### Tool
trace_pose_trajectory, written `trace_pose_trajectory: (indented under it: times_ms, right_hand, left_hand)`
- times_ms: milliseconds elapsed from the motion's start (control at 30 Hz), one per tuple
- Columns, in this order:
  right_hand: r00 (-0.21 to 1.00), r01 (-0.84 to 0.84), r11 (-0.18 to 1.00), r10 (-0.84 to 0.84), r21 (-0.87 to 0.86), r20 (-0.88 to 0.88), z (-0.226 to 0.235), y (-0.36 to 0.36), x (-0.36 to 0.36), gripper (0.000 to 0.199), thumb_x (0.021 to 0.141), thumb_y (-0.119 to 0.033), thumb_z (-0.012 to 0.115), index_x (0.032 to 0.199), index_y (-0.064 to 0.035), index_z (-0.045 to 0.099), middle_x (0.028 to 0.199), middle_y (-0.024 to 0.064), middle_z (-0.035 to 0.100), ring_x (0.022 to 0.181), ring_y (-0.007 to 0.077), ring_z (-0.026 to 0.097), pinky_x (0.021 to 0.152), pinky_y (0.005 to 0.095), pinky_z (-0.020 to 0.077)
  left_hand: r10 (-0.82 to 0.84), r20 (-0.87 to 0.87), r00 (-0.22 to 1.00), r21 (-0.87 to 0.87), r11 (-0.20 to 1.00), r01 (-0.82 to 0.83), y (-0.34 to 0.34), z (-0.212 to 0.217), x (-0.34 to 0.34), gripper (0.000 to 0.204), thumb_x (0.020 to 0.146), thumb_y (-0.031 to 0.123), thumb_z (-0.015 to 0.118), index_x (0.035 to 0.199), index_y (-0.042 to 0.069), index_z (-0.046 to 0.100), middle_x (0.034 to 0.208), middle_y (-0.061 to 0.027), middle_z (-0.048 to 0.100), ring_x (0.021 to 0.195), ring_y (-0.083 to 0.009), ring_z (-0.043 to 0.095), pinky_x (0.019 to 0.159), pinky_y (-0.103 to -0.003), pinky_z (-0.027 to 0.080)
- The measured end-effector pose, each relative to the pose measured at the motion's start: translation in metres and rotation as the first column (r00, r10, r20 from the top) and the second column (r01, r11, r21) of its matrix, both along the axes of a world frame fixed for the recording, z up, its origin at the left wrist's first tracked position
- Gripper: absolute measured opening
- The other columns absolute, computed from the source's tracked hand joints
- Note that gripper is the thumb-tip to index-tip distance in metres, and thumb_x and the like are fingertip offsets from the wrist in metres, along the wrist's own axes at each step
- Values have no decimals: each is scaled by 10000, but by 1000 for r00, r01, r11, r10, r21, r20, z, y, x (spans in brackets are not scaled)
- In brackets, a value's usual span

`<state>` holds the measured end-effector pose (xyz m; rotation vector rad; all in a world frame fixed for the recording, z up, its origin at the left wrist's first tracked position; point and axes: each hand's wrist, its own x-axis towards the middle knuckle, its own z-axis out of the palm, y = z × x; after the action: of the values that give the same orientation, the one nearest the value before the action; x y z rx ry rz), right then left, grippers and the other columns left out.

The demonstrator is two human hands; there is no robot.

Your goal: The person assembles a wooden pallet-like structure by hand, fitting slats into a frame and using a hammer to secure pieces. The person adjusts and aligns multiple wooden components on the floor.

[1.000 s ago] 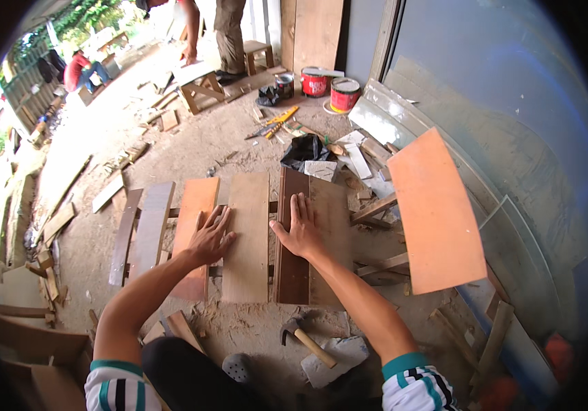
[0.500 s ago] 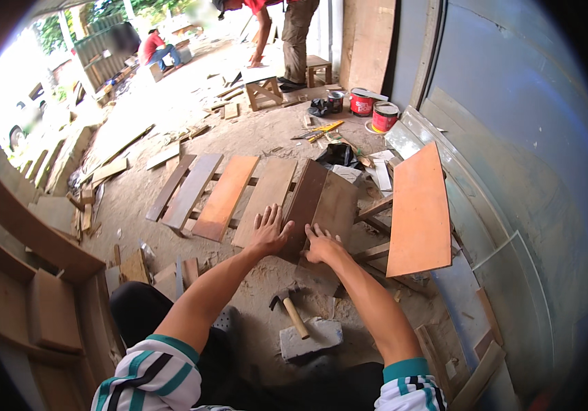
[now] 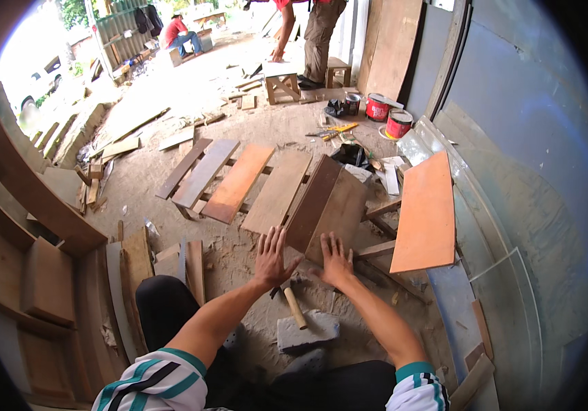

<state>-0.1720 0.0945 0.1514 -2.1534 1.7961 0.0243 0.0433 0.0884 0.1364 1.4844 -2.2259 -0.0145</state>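
My left hand (image 3: 273,260) is open, fingers spread, at the near ends of a light tan board (image 3: 279,193) and a dark brown board (image 3: 314,205). Also open, my right hand (image 3: 335,263) has its fingertips over the near end of a wide brown board (image 3: 341,214). Whether either hand touches the wood I cannot tell. These boards lie side by side across rails, in a row with an orange board (image 3: 240,183), a grey board (image 3: 206,174) and a narrow dark board (image 3: 183,168). Below my hands lies a hammer (image 3: 294,308), its handle reaching a grey block (image 3: 309,331).
An orange board (image 3: 423,212) slopes on the frame's right end, near glass sheets (image 3: 523,308). Brown wooden furniture (image 3: 51,284) stands left. Paint cans (image 3: 398,124), a yellow tool (image 3: 338,129) and wood scraps lie beyond. A person (image 3: 318,41) bends over a stool (image 3: 280,71); another (image 3: 181,38) sits farther back.
Both hands have drawn back toward me, from on top of the boards to their near ends. The view has shifted, so the surroundings sit farther right. The boards keep their order.
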Motion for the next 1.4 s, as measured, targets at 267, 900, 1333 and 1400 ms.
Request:
trace_pose_trajectory:
  times_ms: [267, 900, 1333, 1400]
  right_hand:
    - [976, 208, 968, -195, -141, 99, -57, 43, -55, 905, 814, -316, 685, 1492, -29, 160, 1526, 227, 235, 1390, 376, 282, 1118, 513, 263]
    - [827, 555, 816, -563, 159, 0, -99, 3, -55, 1348, 571, -724, 753, 1462, 75, 132, 1499, 314, 207, 1400, 455, 195, 1142, 507, 214]
    - [794, 606, 542, -461, -583, 396, -188, -8, -46, 592, 709, -347, 721, 1095, 47, 506, 1092, 286, 551, 1049, 479, 499, 885, 530, 384]
    - [748, 663, 533, -455, -526, 482, -178, -8, -46, 523, 715, -313, 722, 1043, 41, 521, 1048, 277, 565, 1013, 475, 512, 849, 525, 396]
  left_hand:
    - [322, -161, 933, 797, 600, -69, -6, -53, 15, 592, 914, 429, 536, 1387, 87, 443, 1370, -166, 504, 1261, -243, 484, 1056, -468, 336]
    - [311, -217, -925, -67, 941, 332, -160, -49, 87, 547, 886, 523, 528, 1174, 63, 589, 1081, -115, 650, 1008, -293, 610, 941, -463, 484]
    - [377, -211, -902, -354, 831, 430, -187, -92, 81, 309, 878, 410, 603, 977, 118, 583, 832, -27, 544, 793, -213, 550, 777, -407, 502]
    - [380, -213, -900, -358, 827, 434, -187, -90, 76, 306, 870, 414, 617, 963, 125, 579, 804, -17, 526, 773, -202, 542, 764, -402, 501]
